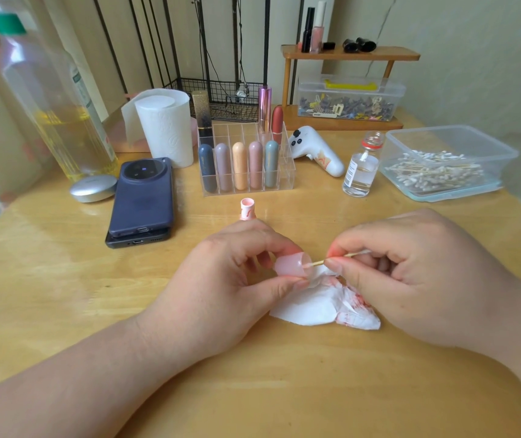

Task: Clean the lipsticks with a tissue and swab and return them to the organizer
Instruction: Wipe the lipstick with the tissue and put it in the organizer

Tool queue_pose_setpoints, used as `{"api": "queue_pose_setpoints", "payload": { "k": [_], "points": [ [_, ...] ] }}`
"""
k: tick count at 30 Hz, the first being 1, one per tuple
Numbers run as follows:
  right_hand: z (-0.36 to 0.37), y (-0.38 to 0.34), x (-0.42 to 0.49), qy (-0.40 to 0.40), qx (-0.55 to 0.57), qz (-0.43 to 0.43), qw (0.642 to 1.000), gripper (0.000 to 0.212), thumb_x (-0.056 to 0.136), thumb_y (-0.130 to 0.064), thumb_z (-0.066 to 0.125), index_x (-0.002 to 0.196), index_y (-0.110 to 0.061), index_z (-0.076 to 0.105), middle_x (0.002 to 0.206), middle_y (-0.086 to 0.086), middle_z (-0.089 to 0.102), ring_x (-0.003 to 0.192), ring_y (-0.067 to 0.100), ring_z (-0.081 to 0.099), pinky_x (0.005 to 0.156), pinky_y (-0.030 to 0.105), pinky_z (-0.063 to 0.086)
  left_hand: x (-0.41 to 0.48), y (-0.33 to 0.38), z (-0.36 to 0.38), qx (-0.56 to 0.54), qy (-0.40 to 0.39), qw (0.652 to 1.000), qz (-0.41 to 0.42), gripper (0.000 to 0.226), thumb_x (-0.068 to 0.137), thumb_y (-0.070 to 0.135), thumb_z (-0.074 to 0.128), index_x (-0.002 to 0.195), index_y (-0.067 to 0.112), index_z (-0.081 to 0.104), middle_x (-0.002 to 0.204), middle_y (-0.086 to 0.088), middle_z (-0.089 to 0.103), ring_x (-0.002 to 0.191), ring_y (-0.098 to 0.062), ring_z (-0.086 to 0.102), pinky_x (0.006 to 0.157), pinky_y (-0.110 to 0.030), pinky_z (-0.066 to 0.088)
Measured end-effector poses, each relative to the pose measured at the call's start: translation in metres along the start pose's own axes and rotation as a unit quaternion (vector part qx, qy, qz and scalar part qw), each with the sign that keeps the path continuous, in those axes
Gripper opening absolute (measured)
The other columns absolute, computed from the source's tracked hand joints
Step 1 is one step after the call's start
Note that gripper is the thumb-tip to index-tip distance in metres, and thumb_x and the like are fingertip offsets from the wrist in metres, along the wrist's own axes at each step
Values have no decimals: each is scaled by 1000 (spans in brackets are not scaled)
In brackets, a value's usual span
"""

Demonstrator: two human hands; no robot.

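My left hand [221, 279] pinches a translucent pink lipstick cap [290, 264], its open end facing right. My right hand [410, 279] grips a wooden cotton swab [319, 263] whose tip reaches into the cap's mouth. Under both hands lies a crumpled white tissue [316, 306] smeared with red. The pink lipstick body [247, 209] stands uncapped on the table just behind my left hand. Further back, the clear acrylic organizer [287, 172] holds several capped lipsticks in its front row and taller ones behind.
Two stacked phones [140, 200] and a silver compact [93, 188] lie left. A tissue roll [164, 124], an oil bottle [60, 99], a small open liquid bottle [361, 165], a tub of cotton swabs [442, 165] and a white handheld device [316, 151] stand around.
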State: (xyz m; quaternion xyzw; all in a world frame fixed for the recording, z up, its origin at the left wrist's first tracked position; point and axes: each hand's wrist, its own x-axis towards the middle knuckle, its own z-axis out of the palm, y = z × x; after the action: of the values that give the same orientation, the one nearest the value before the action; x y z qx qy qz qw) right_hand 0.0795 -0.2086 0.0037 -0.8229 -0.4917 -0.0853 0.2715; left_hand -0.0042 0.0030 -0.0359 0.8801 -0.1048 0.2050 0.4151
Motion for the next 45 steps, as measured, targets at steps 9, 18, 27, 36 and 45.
{"api": "queue_pose_setpoints", "payload": {
  "k": [9,18,27,36,45],
  "points": [
    [1,-2,1,20,25,-47,998,13,88,-15,69,76,-18,74,51,-8,52,52,11,48,50,19,36,0,0,-1,-10,-20,1000,9,19,80,34,79,97,28,76,87,11,65,82,-13,61,76,-23,49],
    [5,-2,2,17,-13,2,1000,21,88,-21,63,68,-18,69,48,1,46,53,18,46,49,27,35,0,0,0,-10,6,1000,12,18,79,29,83,96,26,77,87,11,65,81,-14,61,73,-25,50],
    [4,-4,1,-19,48,-16,999,24,91,-21,62,68,-17,67,48,-2,50,51,15,48,51,26,38,0,1,-1,16,29,999,11,20,76,28,87,93,29,77,85,13,64,79,-14,59,70,-18,47],
    [3,-4,3,34,2,21,999,24,89,-18,63,65,-17,64,47,2,48,53,18,46,49,16,31,0,0,-1,-9,11,1000,-13,19,77,26,87,93,28,78,85,12,65,75,-16,60,68,-23,49],
    [-1,-8,1,-6,83,61,995,15,84,-22,67,69,-22,71,47,2,47,45,17,45,44,19,35,1,3,-2,11,39,999,-7,20,76,26,87,93,28,78,86,17,66,77,-12,59,68,-13,45]
  ]
}}
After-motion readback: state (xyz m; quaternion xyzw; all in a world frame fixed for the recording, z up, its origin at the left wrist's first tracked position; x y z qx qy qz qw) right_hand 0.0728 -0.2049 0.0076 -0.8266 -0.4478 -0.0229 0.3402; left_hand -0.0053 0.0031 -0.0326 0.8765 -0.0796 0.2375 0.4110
